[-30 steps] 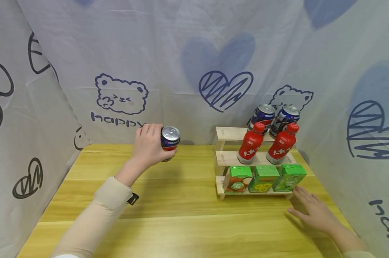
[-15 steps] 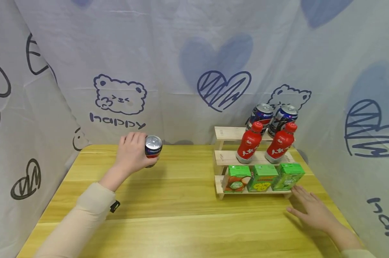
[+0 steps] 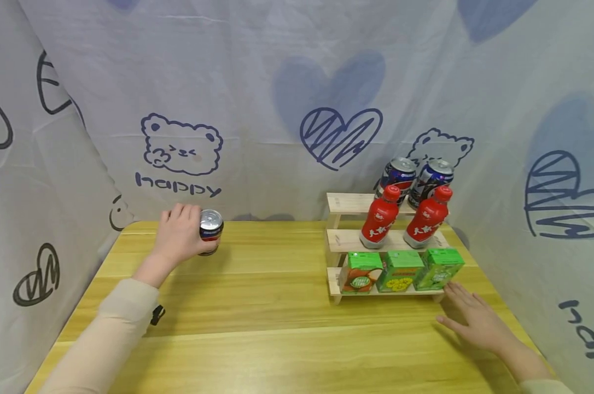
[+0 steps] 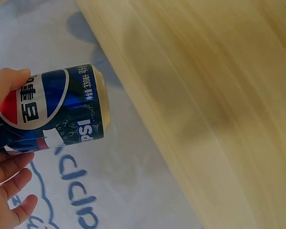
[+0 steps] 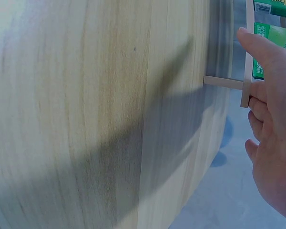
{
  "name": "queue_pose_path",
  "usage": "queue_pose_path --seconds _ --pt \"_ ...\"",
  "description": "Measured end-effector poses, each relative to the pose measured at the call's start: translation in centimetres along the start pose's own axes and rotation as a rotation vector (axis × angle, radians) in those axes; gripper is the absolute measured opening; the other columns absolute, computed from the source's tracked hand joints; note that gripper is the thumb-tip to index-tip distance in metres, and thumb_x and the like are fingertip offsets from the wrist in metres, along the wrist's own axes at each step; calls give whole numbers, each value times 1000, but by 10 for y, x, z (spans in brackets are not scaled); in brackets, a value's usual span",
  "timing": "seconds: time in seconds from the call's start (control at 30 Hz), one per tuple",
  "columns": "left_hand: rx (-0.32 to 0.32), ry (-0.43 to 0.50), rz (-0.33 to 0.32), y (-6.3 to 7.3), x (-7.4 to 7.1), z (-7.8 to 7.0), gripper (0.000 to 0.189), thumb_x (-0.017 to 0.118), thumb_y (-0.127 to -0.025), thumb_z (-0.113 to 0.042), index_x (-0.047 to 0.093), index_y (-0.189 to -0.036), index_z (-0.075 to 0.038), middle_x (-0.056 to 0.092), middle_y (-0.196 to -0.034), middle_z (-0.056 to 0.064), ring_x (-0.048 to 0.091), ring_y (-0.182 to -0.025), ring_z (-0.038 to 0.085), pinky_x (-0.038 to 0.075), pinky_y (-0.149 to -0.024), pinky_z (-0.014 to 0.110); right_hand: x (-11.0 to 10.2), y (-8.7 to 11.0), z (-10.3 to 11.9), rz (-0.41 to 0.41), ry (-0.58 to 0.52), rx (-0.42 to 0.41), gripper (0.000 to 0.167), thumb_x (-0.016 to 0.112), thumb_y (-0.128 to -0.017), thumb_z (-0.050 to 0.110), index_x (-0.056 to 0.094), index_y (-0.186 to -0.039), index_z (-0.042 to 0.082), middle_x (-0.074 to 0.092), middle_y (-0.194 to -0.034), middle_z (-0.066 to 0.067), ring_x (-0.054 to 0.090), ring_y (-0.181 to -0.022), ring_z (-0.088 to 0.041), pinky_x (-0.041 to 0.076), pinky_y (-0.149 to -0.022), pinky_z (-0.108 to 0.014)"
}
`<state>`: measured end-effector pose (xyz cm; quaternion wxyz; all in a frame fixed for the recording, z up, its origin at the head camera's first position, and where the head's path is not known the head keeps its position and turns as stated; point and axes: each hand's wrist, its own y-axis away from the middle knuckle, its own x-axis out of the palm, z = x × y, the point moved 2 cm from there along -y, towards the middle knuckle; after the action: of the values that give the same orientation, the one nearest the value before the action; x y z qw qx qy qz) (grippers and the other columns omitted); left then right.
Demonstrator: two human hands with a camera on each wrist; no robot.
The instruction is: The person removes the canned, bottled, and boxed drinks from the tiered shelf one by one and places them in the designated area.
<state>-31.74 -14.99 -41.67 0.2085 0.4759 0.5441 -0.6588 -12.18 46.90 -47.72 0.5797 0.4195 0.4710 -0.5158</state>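
A dark blue Pepsi can (image 3: pixel 210 223) is gripped in my left hand (image 3: pixel 179 232), over the left part of the table near its back edge. The left wrist view shows the can (image 4: pixel 57 107) between thumb and fingers, its base clear of the table top. My right hand (image 3: pixel 476 320) lies by the front right corner of a three-step wooden rack (image 3: pixel 346 241), fingers extended. In the right wrist view its fingertips are at the rack's end, close to a green drink carton (image 5: pixel 271 36).
On the rack, two cans (image 3: pixel 397 176) stand on top, two red bottles (image 3: pixel 382 219) on the middle step, and three green cartons (image 3: pixel 400 273) on the bottom. A white printed cloth (image 3: pixel 257 98) surrounds the wooden table (image 3: pixel 277 350) at the back and sides.
My left hand has carried the can leftward and lower across the head view. The right hand stays beside the rack, and the things on the rack have not moved.
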Motion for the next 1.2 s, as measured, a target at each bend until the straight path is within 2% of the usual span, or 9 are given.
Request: queue_pose_path --seconds 0.1,0.37,0.63,0.77,1.03,1.2 --pt "-19 -8 50 1 3 8 84 84 -60 -56 54 -113 2 60 -107 21 51 -102 38 38 -81 52 0 0 0 -4 1 -2 81 59 -93 48 33 -148 -6 26 -154 -30 27 -141 -50 -4 -121 -51" --pt "-49 0 152 4 11 22 83 83 -64 -56 53 -116 2 60 -111 21 49 -103 38 37 -83 53 0 -1 -1 -12 9 -13 81 58 -93 49 34 -147 -6 27 -154 -31 28 -141 -50 4 -119 -58" --pt "-58 9 236 6 16 29 82 82 -66 -54 52 -118 2 59 -112 21 48 -104 38 38 -85 54 -1 -1 0 -22 20 -20 81 59 -93 49 35 -146 -7 27 -154 -31 29 -140 -50 1 -120 -55" --pt "-68 13 259 5 19 31 83 82 -67 -54 51 -120 2 59 -113 21 48 -106 38 38 -85 54 0 -1 -1 -19 26 -16 81 59 -93 49 34 -147 -6 27 -154 -30 29 -140 -50 2 -120 -55" --pt "-80 34 288 2 24 35 85 82 -68 -52 50 -125 3 59 -117 23 48 -108 39 39 -87 56 0 -1 -2 -16 17 -17 81 58 -93 49 33 -148 -5 25 -155 -29 27 -141 -49 -5 -121 -47" --pt "-82 62 318 -2 23 37 89 83 -69 -51 48 -129 4 57 -123 25 46 -113 42 38 -89 59 -1 0 -1 -22 7 -20 80 58 -93 49 33 -147 -6 26 -155 -30 28 -141 -49 -3 -121 -51"
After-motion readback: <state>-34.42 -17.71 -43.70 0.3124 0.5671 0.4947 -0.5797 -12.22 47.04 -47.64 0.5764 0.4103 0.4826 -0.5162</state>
